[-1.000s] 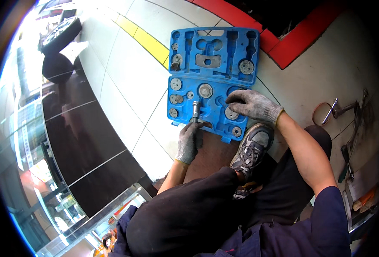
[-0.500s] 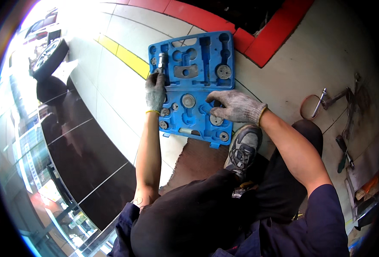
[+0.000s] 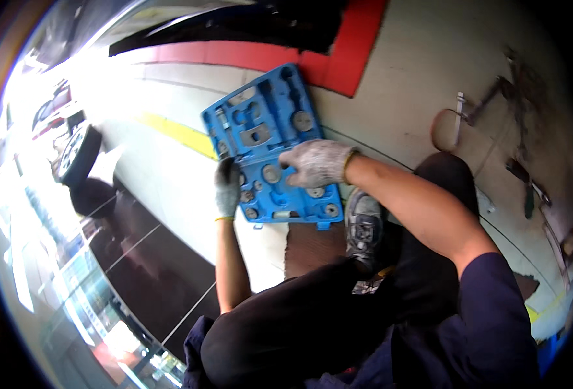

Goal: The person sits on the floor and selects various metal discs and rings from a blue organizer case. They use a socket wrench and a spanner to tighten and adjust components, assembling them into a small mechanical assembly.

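A blue plastic tool case point(image 3: 277, 152) lies unfolded on the floor before me, with round metal discs point(image 3: 271, 174) in its recesses. In its upper left part rests a silver cylindrical tool point(image 3: 223, 119). My left hand point(image 3: 227, 188), in a grey work glove, is at the case's left edge near the fold, below that tool; blur hides whether its dark fingertips grip anything. My right hand point(image 3: 319, 163), gloved too, hovers over the right half, fingers bent and thumb apart, with nothing seen between them. It partly covers a disc point(image 3: 315, 192).
My shoe point(image 3: 364, 227) is close to the case's lower right corner, beside a brown mat point(image 3: 312, 249). To the right lie a metal bar with a ring point(image 3: 459, 120) and several hand tools point(image 3: 520, 172). A wheel point(image 3: 79, 155) stands at far left.
The silver tool, earlier at my left fingers, now lies in the case's upper part, apart from them. My left hand is lower on the case; my right has shifted left across it. The view has tilted.
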The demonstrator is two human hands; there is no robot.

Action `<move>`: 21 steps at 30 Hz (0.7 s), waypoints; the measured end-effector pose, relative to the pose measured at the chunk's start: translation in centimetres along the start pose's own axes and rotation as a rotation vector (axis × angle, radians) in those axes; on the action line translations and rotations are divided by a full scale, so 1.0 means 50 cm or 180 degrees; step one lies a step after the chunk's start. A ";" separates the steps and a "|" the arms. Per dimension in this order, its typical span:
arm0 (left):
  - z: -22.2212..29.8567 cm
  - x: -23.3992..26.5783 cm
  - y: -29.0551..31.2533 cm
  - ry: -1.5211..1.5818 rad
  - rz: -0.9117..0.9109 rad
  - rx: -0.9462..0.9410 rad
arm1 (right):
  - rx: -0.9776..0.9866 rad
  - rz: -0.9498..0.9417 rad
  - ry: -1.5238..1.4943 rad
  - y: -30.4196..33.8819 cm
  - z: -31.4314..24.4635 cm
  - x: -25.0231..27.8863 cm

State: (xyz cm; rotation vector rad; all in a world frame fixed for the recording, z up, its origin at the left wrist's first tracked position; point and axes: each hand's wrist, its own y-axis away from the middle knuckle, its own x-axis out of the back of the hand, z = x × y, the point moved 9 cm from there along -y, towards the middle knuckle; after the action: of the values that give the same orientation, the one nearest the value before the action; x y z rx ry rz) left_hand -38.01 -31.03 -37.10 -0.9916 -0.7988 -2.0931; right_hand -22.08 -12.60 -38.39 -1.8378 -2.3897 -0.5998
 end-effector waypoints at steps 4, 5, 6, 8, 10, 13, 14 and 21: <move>-0.112 0.041 -0.025 -0.1067 -0.0247 -0.0811 | 0.0104 -0.0068 0.0220 -0.016 -0.019 -0.012; -0.129 0.048 -0.028 -0.1163 -0.0136 -0.0975 | 0.0106 -0.0042 0.0268 -0.014 -0.025 -0.009; -0.096 0.014 -0.059 -0.0339 -0.0108 -0.0209 | -0.0010 0.0007 0.0329 -0.003 0.002 -0.001; -0.078 0.024 -0.083 -0.0276 0.0395 -0.0129 | -0.0025 0.0039 0.0404 -0.002 0.013 -0.001; -0.058 0.035 -0.111 -0.0334 0.0884 -0.0380 | -0.0138 -0.0006 0.0385 0.000 0.025 0.004; -0.023 0.032 -0.167 -0.0386 0.1091 -0.0110 | -0.0269 -0.0078 0.0375 0.001 0.031 0.003; 0.016 -0.033 -0.187 -0.0165 0.0523 -0.0066 | -0.0313 -0.0099 0.0373 0.002 0.039 0.000; -0.039 -0.076 -0.191 -0.1539 0.0793 -0.0393 | -0.0073 0.0144 0.0193 -0.012 0.011 0.021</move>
State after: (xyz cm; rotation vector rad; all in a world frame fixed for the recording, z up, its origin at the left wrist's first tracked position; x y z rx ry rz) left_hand -44.39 -25.75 -43.45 -1.6133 -0.7327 -1.7246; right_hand -22.85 -11.56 -38.73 -1.8493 -2.3063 -0.6715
